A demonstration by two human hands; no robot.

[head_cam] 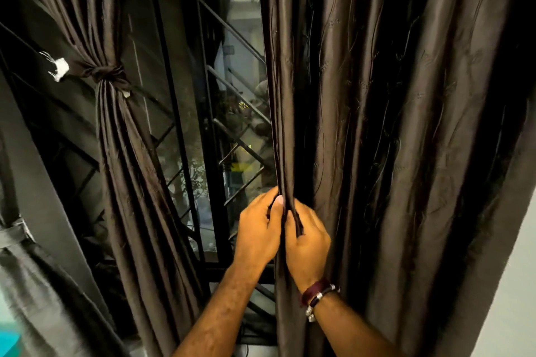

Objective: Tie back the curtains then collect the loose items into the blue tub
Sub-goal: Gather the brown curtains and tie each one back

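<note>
A dark brown curtain on the right [391, 124] hangs loose in long folds. Both hands meet at its left edge, low in the view. My left hand [256, 229] pinches the hem with the thumb up against the fabric. My right hand [307, 243], with bracelets at the wrist, grips the same edge just below and to the right. The left curtain [116, 139] is gathered and bound by a knotted fabric tie [106, 72]. A sliver of blue [8, 342] shows at the bottom left corner; whether it is the tub I cannot tell.
Between the curtains stands a window with a black diagonal metal grille [232, 136], plants and a lit building beyond it. A grey wall [43, 182] runs down the left, with grey cloth [34, 298] below it. A pale wall [510, 298] borders the right curtain.
</note>
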